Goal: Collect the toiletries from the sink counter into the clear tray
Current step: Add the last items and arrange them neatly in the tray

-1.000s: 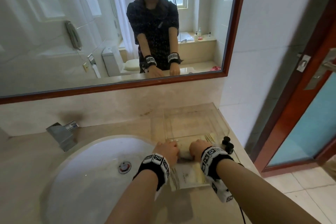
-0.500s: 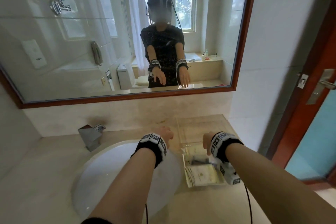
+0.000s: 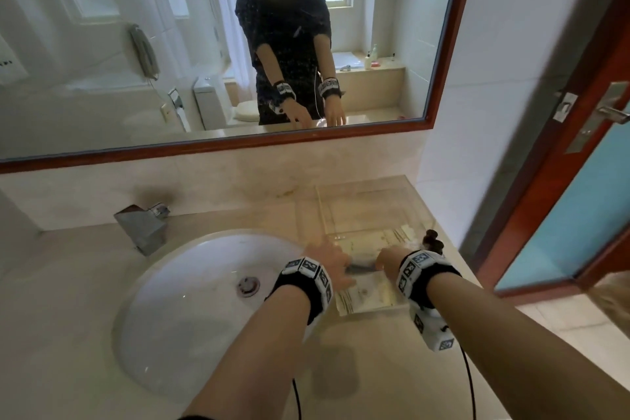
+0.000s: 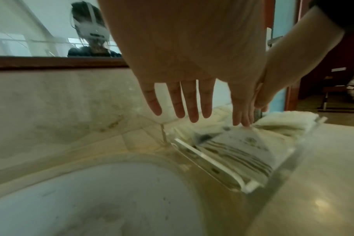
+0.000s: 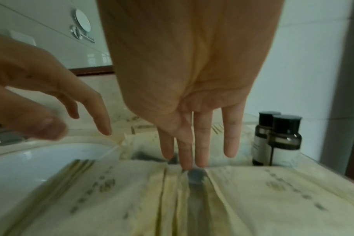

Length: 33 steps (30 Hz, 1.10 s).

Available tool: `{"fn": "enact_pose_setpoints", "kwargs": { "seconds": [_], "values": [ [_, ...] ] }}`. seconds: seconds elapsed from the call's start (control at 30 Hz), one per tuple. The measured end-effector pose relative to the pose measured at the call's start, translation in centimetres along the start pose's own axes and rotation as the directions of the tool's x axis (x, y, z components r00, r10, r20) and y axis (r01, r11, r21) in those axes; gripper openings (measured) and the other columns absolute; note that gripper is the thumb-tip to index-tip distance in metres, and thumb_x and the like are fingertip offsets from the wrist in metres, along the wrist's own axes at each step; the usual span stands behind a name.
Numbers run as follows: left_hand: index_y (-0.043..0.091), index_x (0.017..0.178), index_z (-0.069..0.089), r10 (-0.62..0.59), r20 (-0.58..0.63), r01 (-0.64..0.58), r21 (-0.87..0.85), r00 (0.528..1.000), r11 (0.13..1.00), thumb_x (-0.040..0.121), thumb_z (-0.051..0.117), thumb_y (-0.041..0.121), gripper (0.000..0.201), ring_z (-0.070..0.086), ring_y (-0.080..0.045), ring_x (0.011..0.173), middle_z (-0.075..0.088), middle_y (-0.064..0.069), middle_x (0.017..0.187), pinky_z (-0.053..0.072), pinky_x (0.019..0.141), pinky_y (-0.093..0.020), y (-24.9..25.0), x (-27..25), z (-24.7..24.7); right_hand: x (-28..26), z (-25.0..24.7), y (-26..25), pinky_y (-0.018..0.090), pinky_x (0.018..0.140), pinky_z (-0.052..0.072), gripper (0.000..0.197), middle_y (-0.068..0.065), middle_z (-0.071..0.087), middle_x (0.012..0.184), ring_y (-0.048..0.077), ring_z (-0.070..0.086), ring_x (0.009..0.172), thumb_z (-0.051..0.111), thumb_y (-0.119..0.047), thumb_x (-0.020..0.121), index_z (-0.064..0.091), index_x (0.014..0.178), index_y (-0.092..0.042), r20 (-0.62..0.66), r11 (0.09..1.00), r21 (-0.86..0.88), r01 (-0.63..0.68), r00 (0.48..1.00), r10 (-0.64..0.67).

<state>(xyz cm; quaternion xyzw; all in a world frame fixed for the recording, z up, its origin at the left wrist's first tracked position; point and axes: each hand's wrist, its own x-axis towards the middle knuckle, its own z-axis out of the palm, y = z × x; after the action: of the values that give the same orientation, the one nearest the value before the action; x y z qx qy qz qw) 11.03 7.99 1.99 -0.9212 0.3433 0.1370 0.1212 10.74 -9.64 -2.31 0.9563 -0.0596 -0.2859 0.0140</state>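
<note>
A clear tray (image 3: 322, 211) stands on the counter right of the sink and holds several cream paper packets (image 3: 368, 293) and a dark flat item (image 3: 361, 270). Two dark bottles (image 3: 432, 239) with black caps stand at its right side. My left hand (image 4: 180, 110) hovers over the tray's left edge (image 4: 251, 186) with straight fingers and holds nothing. My right hand (image 5: 192, 156) reaches down into the tray, and its straight fingertips touch the dark item (image 5: 196, 175) between the packets (image 5: 273, 199). The bottles (image 5: 283, 143) stand just right of that hand.
A white basin (image 3: 191, 300) with a metal faucet (image 3: 143, 232) fills the counter's left half. A framed mirror (image 3: 204, 44) hangs behind it, and a white wall closes the right end. A wooden door (image 3: 579, 181) stands further right.
Both hands lifted off the tray and spread apart half a second ago. They have come back down, closer together, with the right fingertips on the dark item. The head view dropped again.
</note>
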Motion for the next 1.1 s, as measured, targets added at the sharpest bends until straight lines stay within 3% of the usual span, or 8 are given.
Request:
{"fn": "enact_pose_setpoints", "kwargs": {
  "seconds": [0.07, 0.27, 0.43, 0.6, 0.73, 0.8, 0.9, 1.1],
  "values": [
    [0.018, 0.118, 0.062, 0.054, 0.032, -0.054, 0.01, 0.998, 0.998, 0.086, 0.054, 0.049, 0.045, 0.055, -0.028, 0.113, 0.061, -0.006, 0.119, 0.044, 0.097, -0.042, 1.5, 0.3, 0.9, -0.9, 0.4, 0.2, 0.043, 0.108, 0.041, 0.051, 0.008, 0.045, 0.145, 0.031, 0.046, 0.131, 0.059, -0.02, 0.088, 0.044, 0.137, -0.023, 0.024, 1.0, 0.02, 0.014, 1.0, -0.014],
    [0.024, 0.133, 0.048, 0.035, 0.073, -0.023, -0.152, 0.997, 0.988, 0.086, 0.057, 0.026, 0.048, 0.056, -0.033, 0.114, 0.054, -0.009, 0.128, 0.047, 0.097, -0.041, 2.9, 1.8, 2.9, -1.3, 1.3, 1.2, 0.039, 0.111, 0.032, 0.048, 0.006, 0.039, 0.148, 0.03, 0.04, 0.137, 0.046, -0.036, 0.097, 0.037, 0.143, -0.027, -0.035, 0.979, 0.183, 0.088, 0.996, -0.083],
    [0.024, 0.136, 0.042, 0.004, 0.116, 0.021, -0.218, 0.993, 0.976, 0.089, 0.054, 0.022, 0.049, 0.055, -0.033, 0.115, 0.05, -0.009, 0.133, 0.048, 0.092, -0.041, 3.2, 3.0, 3.7, 1.4, 1.5, 1.3, 0.04, 0.101, 0.048, 0.044, 0.009, 0.057, 0.134, 0.028, 0.057, 0.121, 0.06, -0.012, 0.086, 0.055, 0.13, -0.015, -0.01, 0.99, 0.114, 0.083, 0.997, -0.083],
    [0.02, 0.129, 0.043, -0.016, 0.158, 0.063, -0.297, 0.987, 0.953, 0.082, 0.061, 0.041, 0.054, 0.053, -0.031, 0.115, 0.05, -0.007, 0.131, 0.043, 0.095, -0.046, 3.6, 3.7, 3.7, 7.0, 4.7, 3.1, 0.041, 0.1, 0.049, 0.054, -0.003, 0.056, 0.136, 0.023, 0.058, 0.12, 0.062, -0.019, 0.079, 0.048, 0.127, -0.038, -0.082, 0.983, 0.083, 0.163, 0.984, -0.156],
    [0.018, 0.134, 0.036, -0.068, 0.191, 0.131, -0.341, 0.979, 0.931, 0.083, 0.062, 0.041, 0.061, 0.052, -0.031, 0.119, 0.049, -0.007, 0.136, 0.036, 0.099, -0.051, 4.3, 4.3, 4.0, 3.8, 3.2, 2.5, 0.041, 0.099, 0.049, 0.051, -0.004, 0.057, 0.135, 0.024, 0.059, 0.117, 0.056, -0.016, 0.086, 0.047, 0.13, -0.042, -0.107, 0.968, 0.121, 0.22, 0.972, -0.208],
    [0.019, 0.139, 0.032, -0.097, 0.176, 0.147, -0.297, 0.98, 0.944, 0.083, 0.061, 0.042, 0.067, 0.05, -0.031, 0.124, 0.047, -0.006, 0.14, 0.029, 0.105, -0.057, 4.3, 4.5, 4.1, 2.4, 2.4, 2.5, 0.039, 0.091, 0.055, 0.045, 0.001, 0.063, 0.125, 0.025, 0.064, 0.108, 0.056, -0.013, 0.086, 0.055, 0.125, -0.036, -0.105, 0.974, 0.098, 0.205, 0.975, -0.194],
    [0.025, 0.144, 0.028, -0.104, 0.155, 0.141, -0.245, 0.982, 0.959, 0.085, 0.058, 0.04, 0.068, 0.042, -0.03, 0.132, 0.042, -0.004, 0.145, 0.021, 0.109, -0.064, 4.3, 4.8, 4.2, 1.1, 1.1, 2.7, 0.034, 0.083, 0.053, 0.03, 0.01, 0.066, 0.115, 0.029, 0.065, 0.103, 0.044, -0.013, 0.094, 0.063, 0.117, -0.011, -0.085, 0.992, 0.059, 0.108, 0.991, -0.102],
    [0.021, 0.143, 0.031, -0.106, 0.099, 0.127, -0.231, 0.989, 0.965, 0.093, 0.047, 0.039, 0.056, 0.033, -0.028, 0.137, 0.036, -0.006, 0.147, 0.024, 0.108, -0.06, 5.0, 5.2, 4.4, 0.1, 0.4, 3.0, 0.034, 0.088, 0.053, 0.031, 0.014, 0.064, 0.12, 0.029, 0.063, 0.109, 0.039, -0.005, 0.096, 0.061, 0.117, -0.002, -0.095, 0.998, 0.062, -0.005, 0.995, 0.011]
  ]
}}
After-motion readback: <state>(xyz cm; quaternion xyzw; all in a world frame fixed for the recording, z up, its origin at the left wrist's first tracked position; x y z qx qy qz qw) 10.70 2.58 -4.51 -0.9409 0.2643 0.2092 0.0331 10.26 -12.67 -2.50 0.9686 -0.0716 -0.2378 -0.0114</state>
